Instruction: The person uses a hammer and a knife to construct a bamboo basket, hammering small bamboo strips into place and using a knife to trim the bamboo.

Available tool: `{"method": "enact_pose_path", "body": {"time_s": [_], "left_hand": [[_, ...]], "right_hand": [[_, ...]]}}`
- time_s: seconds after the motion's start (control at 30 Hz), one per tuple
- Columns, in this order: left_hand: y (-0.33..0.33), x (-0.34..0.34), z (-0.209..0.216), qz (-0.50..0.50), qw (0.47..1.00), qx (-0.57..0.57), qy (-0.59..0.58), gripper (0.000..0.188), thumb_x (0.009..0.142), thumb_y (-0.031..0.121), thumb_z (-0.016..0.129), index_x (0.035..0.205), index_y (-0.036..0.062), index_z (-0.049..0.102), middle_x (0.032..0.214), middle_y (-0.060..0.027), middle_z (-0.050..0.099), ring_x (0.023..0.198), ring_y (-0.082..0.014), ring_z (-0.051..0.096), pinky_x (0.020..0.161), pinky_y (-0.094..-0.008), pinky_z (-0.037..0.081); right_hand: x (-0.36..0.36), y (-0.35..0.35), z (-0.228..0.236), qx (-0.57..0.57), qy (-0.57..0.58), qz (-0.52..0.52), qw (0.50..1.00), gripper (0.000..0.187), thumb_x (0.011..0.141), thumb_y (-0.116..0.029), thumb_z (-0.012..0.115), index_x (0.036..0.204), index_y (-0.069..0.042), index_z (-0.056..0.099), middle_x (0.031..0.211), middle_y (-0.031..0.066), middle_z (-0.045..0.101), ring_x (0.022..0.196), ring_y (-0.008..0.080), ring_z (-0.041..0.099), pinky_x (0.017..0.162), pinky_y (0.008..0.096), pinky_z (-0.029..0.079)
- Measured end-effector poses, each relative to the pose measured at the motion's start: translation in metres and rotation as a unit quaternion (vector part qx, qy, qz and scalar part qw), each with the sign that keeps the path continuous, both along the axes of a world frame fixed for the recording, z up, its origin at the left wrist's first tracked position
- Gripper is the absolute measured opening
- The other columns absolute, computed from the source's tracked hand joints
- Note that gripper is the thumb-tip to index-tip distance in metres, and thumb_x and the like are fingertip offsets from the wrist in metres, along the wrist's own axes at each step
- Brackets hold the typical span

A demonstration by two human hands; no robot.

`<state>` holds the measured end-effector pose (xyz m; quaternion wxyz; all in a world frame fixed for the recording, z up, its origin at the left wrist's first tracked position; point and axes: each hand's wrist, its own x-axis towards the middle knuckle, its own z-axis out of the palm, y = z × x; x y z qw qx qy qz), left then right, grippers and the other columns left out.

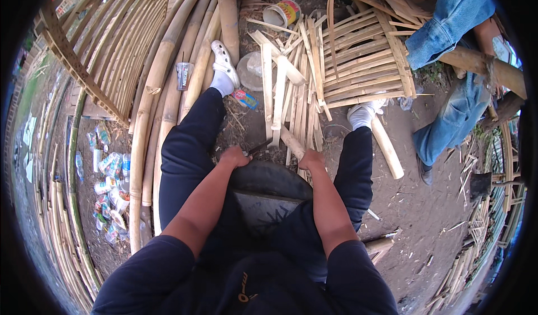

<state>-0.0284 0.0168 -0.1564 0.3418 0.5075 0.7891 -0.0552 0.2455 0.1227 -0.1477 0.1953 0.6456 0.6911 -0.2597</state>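
My left hand (pixel 234 157) is closed around the handle of a knife, its dark blade (pixel 261 146) pointing right and slightly away from me. My right hand (pixel 311 159) grips the near end of a split bamboo piece (pixel 292 142). The blade's tip lies close to that bamboo; whether they touch I cannot tell. Just beyond both hands, a pile of pale bamboo strips (pixel 302 85) covers the ground between my feet. Below my hands, between my legs, is a black rounded object (pixel 269 180) whose kind is unclear.
Long bamboo poles (pixel 154 91) run along my left, with a plastic cup (pixel 183 75) on them. Plastic litter (pixel 115 175) lies farther left. A slatted bamboo panel (pixel 364 57) stands ahead right, near a person in blue jeans (pixel 454 119). A white bucket (pixel 280 13) lies at the back.
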Motion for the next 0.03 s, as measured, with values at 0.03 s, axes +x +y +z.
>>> {"method": "enact_pose_path", "body": {"time_s": [0.03], "left_hand": [[-0.0026, -0.0036, -0.0041, -0.013, 0.999, 0.018, 0.023, 0.059, 0.08, 0.057, 0.063, 0.081, -0.0019, 0.07, 0.067, -0.013, 0.067, 0.067, -0.0259, 0.068, 0.072, -0.0371, 0.054]], "right_hand": [[-0.0012, 0.0018, -0.0053, 0.001, 0.003, 0.001, 1.0, 0.064, 0.065, -0.033, 0.075, 0.118, -0.001, 0.06, 0.119, 0.0203, 0.063, 0.111, 0.0294, 0.062, 0.094, 0.0379, 0.049]]}}
